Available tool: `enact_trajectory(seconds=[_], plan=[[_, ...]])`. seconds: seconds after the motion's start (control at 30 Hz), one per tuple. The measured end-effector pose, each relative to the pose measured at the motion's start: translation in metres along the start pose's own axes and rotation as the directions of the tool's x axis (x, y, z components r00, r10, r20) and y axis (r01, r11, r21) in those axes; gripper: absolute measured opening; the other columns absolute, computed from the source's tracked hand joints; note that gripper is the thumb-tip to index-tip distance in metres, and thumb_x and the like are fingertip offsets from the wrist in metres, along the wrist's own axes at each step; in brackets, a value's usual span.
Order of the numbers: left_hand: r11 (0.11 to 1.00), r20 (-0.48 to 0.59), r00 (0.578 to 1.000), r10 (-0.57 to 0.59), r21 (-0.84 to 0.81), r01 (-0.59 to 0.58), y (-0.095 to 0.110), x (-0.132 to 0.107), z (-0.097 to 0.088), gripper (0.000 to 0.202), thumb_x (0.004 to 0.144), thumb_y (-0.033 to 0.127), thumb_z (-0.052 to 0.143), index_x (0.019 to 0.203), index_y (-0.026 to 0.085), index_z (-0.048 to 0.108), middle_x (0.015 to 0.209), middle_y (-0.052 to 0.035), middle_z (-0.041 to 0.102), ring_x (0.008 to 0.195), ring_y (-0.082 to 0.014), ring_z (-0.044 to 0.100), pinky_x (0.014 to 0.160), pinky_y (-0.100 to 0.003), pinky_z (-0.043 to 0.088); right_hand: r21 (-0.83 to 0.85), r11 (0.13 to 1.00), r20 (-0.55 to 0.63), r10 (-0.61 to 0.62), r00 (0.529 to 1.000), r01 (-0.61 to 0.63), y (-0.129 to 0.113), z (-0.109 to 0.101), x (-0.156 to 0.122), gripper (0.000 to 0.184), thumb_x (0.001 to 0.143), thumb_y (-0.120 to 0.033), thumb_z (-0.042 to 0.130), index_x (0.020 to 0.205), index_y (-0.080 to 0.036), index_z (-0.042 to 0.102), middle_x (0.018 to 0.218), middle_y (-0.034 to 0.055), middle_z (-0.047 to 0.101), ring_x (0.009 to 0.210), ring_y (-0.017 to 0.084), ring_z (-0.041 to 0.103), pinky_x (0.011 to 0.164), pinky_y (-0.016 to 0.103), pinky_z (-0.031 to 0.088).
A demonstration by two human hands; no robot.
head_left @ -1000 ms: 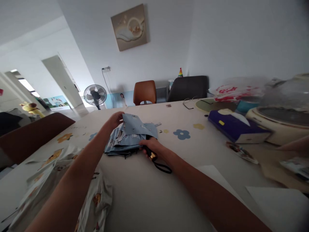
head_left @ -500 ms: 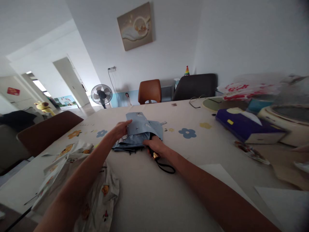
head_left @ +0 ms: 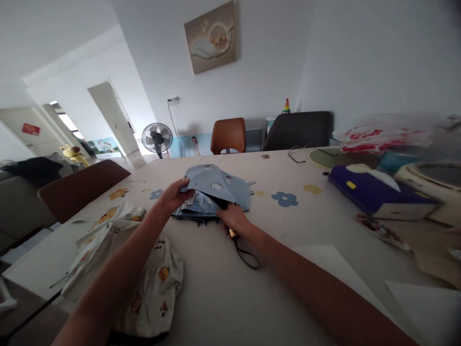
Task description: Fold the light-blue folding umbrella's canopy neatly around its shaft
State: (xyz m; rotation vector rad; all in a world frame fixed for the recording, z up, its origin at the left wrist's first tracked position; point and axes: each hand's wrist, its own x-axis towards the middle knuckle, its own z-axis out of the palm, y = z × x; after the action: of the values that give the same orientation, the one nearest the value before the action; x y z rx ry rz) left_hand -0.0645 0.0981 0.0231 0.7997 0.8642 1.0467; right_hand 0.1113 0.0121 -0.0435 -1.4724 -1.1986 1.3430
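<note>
The left hand (head_left: 174, 196) pinches the umbrella (head_left: 211, 179); the right hand (head_left: 234, 218) grips its mostly hidden handle (head_left: 232, 234). An arm (head_left: 129, 264) obscures some cloth (head_left: 168, 283).

home interior, dining area: one large white dining table (head_left: 216, 288) decorated with printed flowers (head_left: 285, 199), with an orange-brown chair (head_left: 228, 136), a dark grey chair (head_left: 302, 130) and a brown chair (head_left: 84, 185) set around it. household goods: one purple tissue box (head_left: 355, 190) on the table, one electric fan (head_left: 157, 139) near the white wall (head_left: 266, 57), one decorative picture (head_left: 212, 37) hung there, one rainbow-coloured cone (head_left: 286, 106) behind the chairs. further left, in view: one yellow plush toy (head_left: 74, 154), one interior door (head_left: 111, 113), one red decoration (head_left: 30, 129).
</note>
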Motion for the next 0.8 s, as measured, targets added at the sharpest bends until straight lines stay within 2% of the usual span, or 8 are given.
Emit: enact_trajectory(seconds=[0.2, 0.3, 0.4, 0.47, 0.53, 0.63, 0.7, 0.8], plan=[[0.993, -0.073, 0.997, -0.034, 0.107, 0.041, -0.016, 0.004, -0.016, 0.006, 0.075, 0.007, 0.054, 0.077, 0.012, 0.054, 0.07, -0.0031, 0.059, 0.06, -0.0111, 0.059, 0.057, -0.022, 0.053, -0.08, 0.996, -0.119, 0.018, 0.993, -0.028, -0.008, 0.001, -0.009, 0.017, 0.072, -0.012, 0.053, 0.057, -0.02, 0.051, 0.035, -0.0005, 0.044, 0.032, 0.016, 0.045, 0.032, 0.027, 0.038], [0.94, -0.137, 0.988, 0.076, 0.34, -0.026, -0.022, 0.007, -0.02, 0.011, 0.069, 0.01, 0.06, 0.078, 0.013, 0.054, 0.07, -0.0029, 0.057, 0.064, -0.0146, 0.059, 0.06, -0.028, 0.053, -0.086, 0.996, -0.114, 0.019, 0.993, -0.029, -0.009, 0.002, -0.01, 0.021, 0.071, -0.01, 0.052, 0.053, -0.02, 0.049, 0.033, -0.0005, 0.044, 0.029, 0.015, 0.043, 0.03, 0.027, 0.038], [0.872, -0.192, 0.946, 0.262, 0.467, -0.147, -0.025, 0.005, -0.02, 0.032, 0.061, 0.005, 0.063, 0.091, 0.016, 0.055, 0.085, -0.0047, 0.059, 0.092, -0.0211, 0.058, 0.077, -0.032, 0.05, -0.1, 0.995, -0.083, 0.015, 0.996, -0.023, -0.007, 0.001, -0.007, 0.026, 0.072, -0.01, 0.051, 0.048, -0.021, 0.047, 0.032, -0.0002, 0.045, 0.026, 0.014, 0.041, 0.029, 0.026, 0.036], [0.688, -0.044, 0.868, 0.495, 0.631, -0.36, -0.025, -0.002, -0.012, 0.044, 0.059, 0.003, 0.062, 0.099, 0.021, 0.056, 0.105, -0.0063, 0.059, 0.114, -0.0238, 0.047, 0.094, -0.035, 0.042, -0.102, 0.995, -0.058, 0.003, 0.998, -0.009, -0.003, 0.0, -0.003, 0.027, 0.072, -0.01, 0.053, 0.048, -0.02, 0.049, 0.031, -0.0007, 0.045, 0.027, 0.013, 0.042, 0.03, 0.024, 0.034], [0.341, 0.351, 0.747, 0.564, 0.725, -0.598, -0.025, -0.012, 0.004, 0.05, 0.06, 0.002, 0.058, 0.106, 0.023, 0.058, 0.122, -0.0068, 0.054, 0.125, -0.0252, 0.037, 0.105, -0.039, 0.028, -0.096, 0.995, -0.046, -0.015, 0.999, 0.01, 0.0, 0.0, 0.0, 0.023, 0.072, -0.011, 0.055, 0.052, -0.02, 0.052, 0.031, -0.0018, 0.045, 0.03, 0.012, 0.043, 0.032, 0.022, 0.034], [-0.004, 0.801, 0.573, 0.174, 0.583, -0.813, -0.028, -0.025, 0.034, 0.065, 0.063, 0.0, 0.049, 0.121, 0.029, 0.051, 0.138, -0.0013, 0.042, 0.133, -0.0229, 0.027, 0.11, -0.044, 0.012, -0.084, 0.995, -0.051, -0.055, 0.997, 0.051, 0.003, 0.0, 0.004, 0.018, 0.072, -0.011, 0.057, 0.057, -0.019, 0.055, 0.032, -0.0032, 0.044, 0.032, 0.011, 0.043, 0.034, 0.02, 0.034], [-0.101, 0.851, 0.522, -0.059, 0.515, -0.851, -0.032, -0.026, 0.05, 0.069, 0.063, 0.0, 0.048, 0.125, 0.032, 0.048, 0.142, 0.0009, 0.036, 0.136, -0.0232, 0.021, 0.11, -0.049, 0.005, -0.076, 0.994, -0.057, -0.081, 0.995, 0.077, 0.003, 0.001, 0.003, 0.016, 0.072, -0.009, 0.056, 0.059, -0.019, 0.055, 0.033, -0.004, 0.043, 0.032, 0.01, 0.043, 0.035, 0.019, 0.034], [-0.178, 0.818, 0.54, -0.201, 0.511, -0.841, -0.034, -0.019, 0.057, 0.065, 0.064, 0.002, 0.05, 0.122, 0.03, 0.05, 0.141, -0.0013, 0.039, 0.135, -0.0253, 0.022, 0.108, -0.053, 0.002, -0.047, 0.994, -0.066, -0.102, 0.993, 0.1, 0.0, 0.002, -0.001, 0.013, 0.072, -0.009, 0.055, 0.064, -0.019, 0.054, 0.035, -0.0049, 0.043, 0.032, 0.011, 0.044, 0.034, 0.02, 0.035]])
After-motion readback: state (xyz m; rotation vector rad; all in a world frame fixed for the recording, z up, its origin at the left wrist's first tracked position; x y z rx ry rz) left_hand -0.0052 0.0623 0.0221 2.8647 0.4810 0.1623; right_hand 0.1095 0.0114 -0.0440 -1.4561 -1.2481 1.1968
